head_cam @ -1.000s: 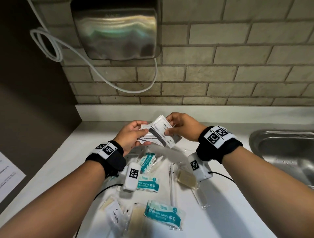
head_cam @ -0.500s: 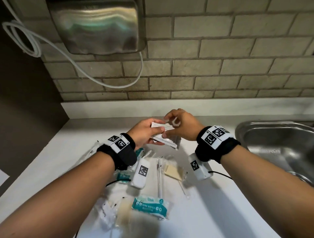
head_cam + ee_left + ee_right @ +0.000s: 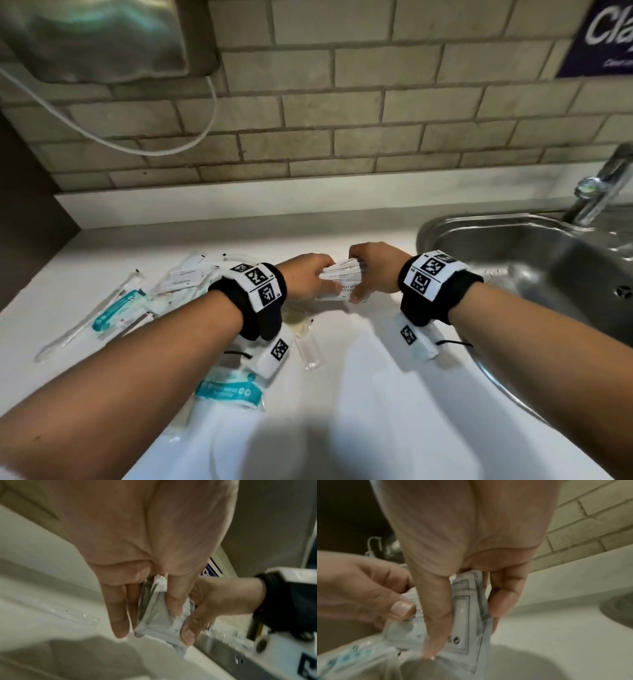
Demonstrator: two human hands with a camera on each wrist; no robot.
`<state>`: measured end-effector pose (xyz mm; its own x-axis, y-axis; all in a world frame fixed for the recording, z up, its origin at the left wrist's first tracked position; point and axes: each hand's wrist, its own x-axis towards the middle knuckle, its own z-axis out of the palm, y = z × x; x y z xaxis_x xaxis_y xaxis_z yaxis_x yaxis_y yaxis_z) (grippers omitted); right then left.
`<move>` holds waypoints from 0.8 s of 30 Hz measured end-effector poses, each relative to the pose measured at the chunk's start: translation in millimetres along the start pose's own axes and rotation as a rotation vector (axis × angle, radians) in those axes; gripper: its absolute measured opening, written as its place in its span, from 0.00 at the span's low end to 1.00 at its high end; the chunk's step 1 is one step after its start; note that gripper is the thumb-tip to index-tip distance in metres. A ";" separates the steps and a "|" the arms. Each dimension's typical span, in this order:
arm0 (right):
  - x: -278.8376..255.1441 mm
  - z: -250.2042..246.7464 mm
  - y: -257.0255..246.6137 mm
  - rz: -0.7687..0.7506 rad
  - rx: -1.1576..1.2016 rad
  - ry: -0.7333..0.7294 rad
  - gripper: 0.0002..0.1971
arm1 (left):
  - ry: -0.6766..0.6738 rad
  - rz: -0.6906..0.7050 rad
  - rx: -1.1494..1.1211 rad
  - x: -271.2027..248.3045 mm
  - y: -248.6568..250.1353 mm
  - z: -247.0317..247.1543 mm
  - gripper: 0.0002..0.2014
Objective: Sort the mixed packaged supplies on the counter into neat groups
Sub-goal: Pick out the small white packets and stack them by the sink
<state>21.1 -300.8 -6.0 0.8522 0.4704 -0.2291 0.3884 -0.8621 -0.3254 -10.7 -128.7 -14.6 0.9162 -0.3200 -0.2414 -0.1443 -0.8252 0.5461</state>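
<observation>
- On the counter [image 3: 359, 394] in the head view: left hand [image 3: 305, 279] and right hand [image 3: 375, 270] both pinch one small stack of white sachets [image 3: 342, 282], held low over the counter near the sink [image 3: 513, 253].
- To the left lies a loose pile: clear sleeves [image 3: 185, 277], a teal-print long pack [image 3: 113, 310] and a wipes pack [image 3: 229, 389] partly under the left forearm. The mix looks unsorted.
- Left wrist view: left hand [image 3: 145, 547] has its thumb on one face of the sachets [image 3: 159, 616] and its fingers behind. The right hand [image 3: 214, 601] pinches the far edge.
- Right wrist view: right hand [image 3: 471, 534] has its thumb across the front of the sachets [image 3: 464, 622] and its fingers curled behind. The left hand [image 3: 368, 586] presses its thumb on the left corner.
- Progress, my guess: early. One sachet group is gathered and squared in hand but not set down. Sleeves, long packs and wipes are left to group.
</observation>
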 end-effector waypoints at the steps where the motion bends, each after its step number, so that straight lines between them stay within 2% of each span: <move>1: -2.7 3.4 1.5 -0.009 -0.073 0.012 0.22 | -0.023 0.000 0.130 1.1 4.5 2.6 0.17; 6: -6.3 24.6 5.3 -0.048 -0.270 0.049 0.18 | -0.082 -0.087 0.479 3.6 24.2 12.2 0.16; 9: -5.9 36.4 8.0 0.009 -0.364 -0.001 0.19 | -0.106 -0.123 0.638 6.8 31.8 22.2 0.15; 11: -5.8 44.5 10.6 0.048 -0.399 -0.049 0.21 | -0.062 -0.136 0.710 10.5 33.3 39.1 0.15; 13: -5.5 51.8 12.1 0.080 -0.385 -0.092 0.23 | 0.024 -0.160 0.701 14.5 31.7 59.2 0.17; 15: -4.2 56.7 12.4 0.110 -0.319 -0.117 0.23 | 0.046 -0.200 0.628 16.4 29.3 71.0 0.17; 19: -1.9 52.1 15.0 0.091 -0.212 -0.081 0.22 | 0.169 -0.193 0.542 19.6 21.7 78.5 0.15; 24: 3.7 47.1 20.9 0.044 -0.195 -0.088 0.20 | 0.146 -0.242 0.505 22.8 27.6 71.0 0.14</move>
<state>15.8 -308.2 -56.8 0.8393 0.4389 -0.3208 0.4194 -0.8982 -0.1315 -20.3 -191.8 -62.0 0.9821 -0.0569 -0.1793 -0.0524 -0.9982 0.0296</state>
